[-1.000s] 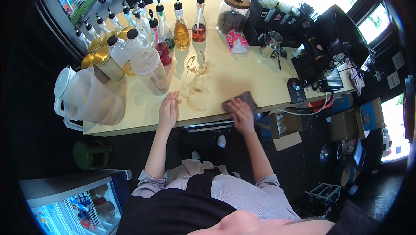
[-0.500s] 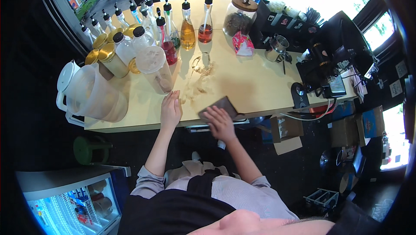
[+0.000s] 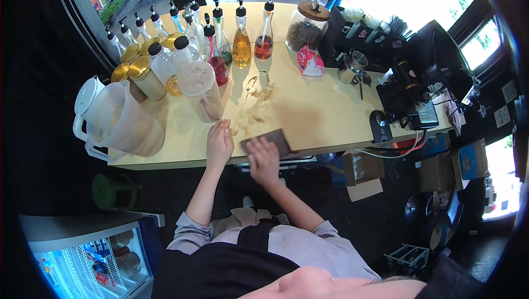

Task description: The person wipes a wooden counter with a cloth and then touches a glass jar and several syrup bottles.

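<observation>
right hand (image 3: 263,158), just below middle of frame: fingers laid flat on dark cloth (image 3: 279,140), not clenched. cloth at counter (image 3: 341,106) edge, beyond palm; long axis roughly left-right, right end little higher. left hand (image 3: 219,143) farther from cloth, to left: empty, fingers together, near container (image 3: 201,98) foot. brown stain (image 3: 266,94) beyond cloth, above middle.
</observation>
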`<state>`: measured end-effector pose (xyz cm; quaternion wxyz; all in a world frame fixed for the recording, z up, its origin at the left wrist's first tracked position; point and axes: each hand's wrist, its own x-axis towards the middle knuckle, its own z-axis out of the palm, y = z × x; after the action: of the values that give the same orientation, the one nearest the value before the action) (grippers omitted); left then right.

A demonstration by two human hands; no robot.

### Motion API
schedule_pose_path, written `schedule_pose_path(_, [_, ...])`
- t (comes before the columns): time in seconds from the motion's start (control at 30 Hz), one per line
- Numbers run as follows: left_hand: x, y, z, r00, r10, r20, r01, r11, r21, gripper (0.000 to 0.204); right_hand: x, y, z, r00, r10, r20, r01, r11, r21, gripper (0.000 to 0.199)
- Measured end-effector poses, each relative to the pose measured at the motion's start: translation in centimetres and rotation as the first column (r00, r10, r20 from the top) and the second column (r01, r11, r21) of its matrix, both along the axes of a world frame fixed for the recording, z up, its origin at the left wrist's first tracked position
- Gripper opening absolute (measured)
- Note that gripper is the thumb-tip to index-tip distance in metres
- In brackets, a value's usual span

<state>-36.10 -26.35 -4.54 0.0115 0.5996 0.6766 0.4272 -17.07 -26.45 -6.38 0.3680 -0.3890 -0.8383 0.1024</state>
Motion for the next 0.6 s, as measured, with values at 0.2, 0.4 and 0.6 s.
schedule_pose_path(0.2, [0.0,-0.1,0.0,1.000,-0.007,-0.011,0.007,1.000,0.005,0.036,4.4,1.8,1.9,0.967,0.256,0.003,-0.256,0.967,0.001,0.033])
schedule_pose_path(0.4, [0.3,0.5,0.1,0.995,-0.001,0.095,0.000,1.000,0.018,0.035,10.9,7.8,0.0,0.889,-0.421,-0.183,0.431,0.902,0.017,0.022])
schedule_pose_path(0.6, [0.0,0.0,0.0,0.999,0.008,0.053,-0.009,1.000,0.017,0.035,1.4,2.7,0.4,0.978,-0.205,-0.040,0.207,0.978,0.031,0.028])
